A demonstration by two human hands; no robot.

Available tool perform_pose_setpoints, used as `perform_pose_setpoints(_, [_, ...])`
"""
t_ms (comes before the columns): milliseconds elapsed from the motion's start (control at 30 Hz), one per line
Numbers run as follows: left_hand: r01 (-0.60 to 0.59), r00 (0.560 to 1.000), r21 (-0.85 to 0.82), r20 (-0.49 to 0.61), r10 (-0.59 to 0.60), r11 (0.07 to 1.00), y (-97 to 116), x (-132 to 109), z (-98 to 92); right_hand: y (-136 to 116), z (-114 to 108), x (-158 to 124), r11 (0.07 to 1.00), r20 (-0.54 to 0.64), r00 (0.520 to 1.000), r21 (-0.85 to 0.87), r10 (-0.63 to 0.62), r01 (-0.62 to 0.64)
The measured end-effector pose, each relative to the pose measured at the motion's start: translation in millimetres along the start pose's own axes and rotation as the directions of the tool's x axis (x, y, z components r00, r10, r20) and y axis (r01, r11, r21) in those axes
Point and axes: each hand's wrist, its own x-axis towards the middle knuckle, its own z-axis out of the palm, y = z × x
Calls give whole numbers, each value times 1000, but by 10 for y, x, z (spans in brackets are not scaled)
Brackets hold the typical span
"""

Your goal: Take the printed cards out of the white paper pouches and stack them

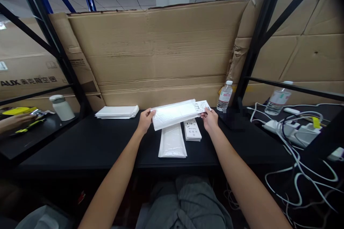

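My left hand (146,120) grips the closed end of a white padded mailer (174,113), held sideways above the table. At the mailer's other end, my right hand (210,118) pinches a flat white printed box (202,106), which sits partly inside the mailer's mouth. Below them, another padded mailer (172,143) lies flat on the black table. Beside it is a small stack of white printed boxes (192,131), its far end covered by the held mailer.
A pile of white mailers (117,112) lies at the back left. A water bottle (225,96) stands at the back right. Power strips and white cables (295,132) crowd the right side. At far left, another person's hand (18,120) is near a white cup (62,108). Cardboard (161,50) walls the back.
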Motion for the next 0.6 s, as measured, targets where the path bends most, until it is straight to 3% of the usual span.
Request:
perform_pose_setpoints(167, [42,997,15,-58,-41,999,-39,24,-21,-11,-16,27,1000,-68,998,10,-15,16])
perform_pose_setpoints(600, [30,998,-31,-52,-32,999,19,5,-34,-29,-34,37,1000,-105,994,23,-9,11])
